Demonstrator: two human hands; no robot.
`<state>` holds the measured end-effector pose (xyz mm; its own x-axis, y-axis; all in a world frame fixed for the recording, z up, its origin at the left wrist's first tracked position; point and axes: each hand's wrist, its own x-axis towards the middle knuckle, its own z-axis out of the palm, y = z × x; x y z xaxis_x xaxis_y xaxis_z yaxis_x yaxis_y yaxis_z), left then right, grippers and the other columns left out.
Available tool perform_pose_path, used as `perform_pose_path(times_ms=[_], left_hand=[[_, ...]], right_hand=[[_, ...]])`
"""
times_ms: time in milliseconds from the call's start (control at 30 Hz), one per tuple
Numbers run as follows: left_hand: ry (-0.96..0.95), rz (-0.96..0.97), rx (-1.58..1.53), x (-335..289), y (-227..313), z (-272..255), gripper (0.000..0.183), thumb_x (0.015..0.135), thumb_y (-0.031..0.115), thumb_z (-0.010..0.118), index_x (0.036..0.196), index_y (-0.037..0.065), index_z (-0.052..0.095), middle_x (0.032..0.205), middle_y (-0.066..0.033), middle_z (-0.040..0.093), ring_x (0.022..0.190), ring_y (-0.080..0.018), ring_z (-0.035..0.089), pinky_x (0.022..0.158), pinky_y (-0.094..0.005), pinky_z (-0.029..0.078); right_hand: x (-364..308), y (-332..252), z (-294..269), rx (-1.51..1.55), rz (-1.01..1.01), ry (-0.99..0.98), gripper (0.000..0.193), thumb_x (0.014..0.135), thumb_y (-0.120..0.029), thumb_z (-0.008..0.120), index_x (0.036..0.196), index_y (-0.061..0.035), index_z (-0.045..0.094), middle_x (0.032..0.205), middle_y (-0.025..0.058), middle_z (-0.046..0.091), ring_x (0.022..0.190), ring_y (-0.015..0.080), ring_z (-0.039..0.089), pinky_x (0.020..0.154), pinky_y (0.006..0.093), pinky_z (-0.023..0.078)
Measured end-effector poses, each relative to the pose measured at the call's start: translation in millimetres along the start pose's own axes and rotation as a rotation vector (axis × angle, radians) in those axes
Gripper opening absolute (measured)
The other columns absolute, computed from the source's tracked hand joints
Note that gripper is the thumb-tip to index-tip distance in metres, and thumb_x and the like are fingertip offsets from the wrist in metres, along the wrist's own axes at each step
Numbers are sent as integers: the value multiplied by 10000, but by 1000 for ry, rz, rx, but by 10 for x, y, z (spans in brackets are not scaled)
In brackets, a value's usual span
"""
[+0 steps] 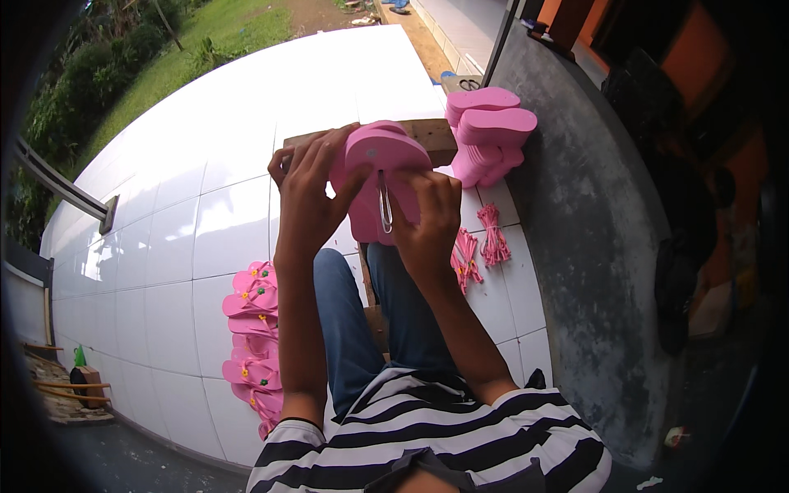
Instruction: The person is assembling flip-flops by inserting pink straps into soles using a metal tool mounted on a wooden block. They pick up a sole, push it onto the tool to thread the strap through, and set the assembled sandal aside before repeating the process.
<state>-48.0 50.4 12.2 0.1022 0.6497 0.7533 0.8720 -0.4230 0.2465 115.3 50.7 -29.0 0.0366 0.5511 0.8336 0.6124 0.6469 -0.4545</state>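
Note:
In front of me, above my knees, a pink flip-flop sole (376, 149) is held up with its toe end away from me. My left hand (311, 185) is closed on the sole's left side, thumb on the face and fingers at the far edge. A slim, shiny metal loop-shaped tool (385, 205) stands at the sole's toe hole and points back toward me. Closed at that tool is my right hand (427, 214), its fingertips against the sole and partly hidden. More pink shows beneath the held sole, over a wooden bench (431, 135).
Stacked pink soles (493, 131) stand at the far right, beside a grey wall (575, 205). Bundled pink straps (493, 237) lie on the white tiles (164, 287) right of my knee. Strapped pink flip-flops (253, 329) with small flowers line my left side. Scissors (468, 84) rest behind the stacks.

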Motion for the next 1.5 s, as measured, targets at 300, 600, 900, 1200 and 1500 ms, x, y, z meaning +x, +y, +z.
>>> perform_pose_path(times_ms=[300, 600, 900, 1200, 1500], left_hand=[[-18, -56, -114, -14, -48, 33, 470, 864, 385, 725, 1278, 180, 638, 1146, -29, 692, 1125, -178, 602, 1022, -364, 259], [-110, 72, -34, 319, -82, -95, 335, 849, 365, 744, 1022, 82, 701, 899, -63, 696, 827, -221, 665, 749, -382, 518], [12, 83, -34, 204, -109, 171, 378, 847, 426, 720, 997, 87, 646, 848, -61, 672, 752, -244, 675, 711, -351, 507], [-347, -50, -187, 507, -284, 49, 710, 884, 739, 449, 1069, 104, 706, 905, -122, 718, 813, -304, 703, 749, -391, 534], [-453, -165, -205, 583, -212, 31, 739, 825, 787, 478, 1075, 137, 724, 873, -125, 738, 778, -294, 729, 713, -368, 558]], right_hand=[[74, 88, -42, -7, -70, 41, 109, 842, -72, 731, 938, -63, 681, 891, 69, 637, 815, 257, 593, 740, 371, 481], [-184, 494, -458, 178, 476, -251, 712, 881, -318, 739, 1428, -28, 388, 1294, 183, 556, 1152, 284, 576, 934, 398, 489], [-1015, 24, 299, 295, 487, 39, 573, 1003, -207, 547, 1464, -10, 270, 1384, 222, 377, 1293, 309, 440, 1086, 452, 387], [-2792, 169, 1145, 244, 530, -1010, 308, 909, -116, 553, 1203, -38, 507, 923, 175, 621, 870, 356, 636, 749, 494, 514], [-3432, 830, 2165, -226, 497, -1446, 587, 849, -182, 578, 1405, -100, 408, 943, 233, 702, 869, 423, 696, 778, 548, 532]])
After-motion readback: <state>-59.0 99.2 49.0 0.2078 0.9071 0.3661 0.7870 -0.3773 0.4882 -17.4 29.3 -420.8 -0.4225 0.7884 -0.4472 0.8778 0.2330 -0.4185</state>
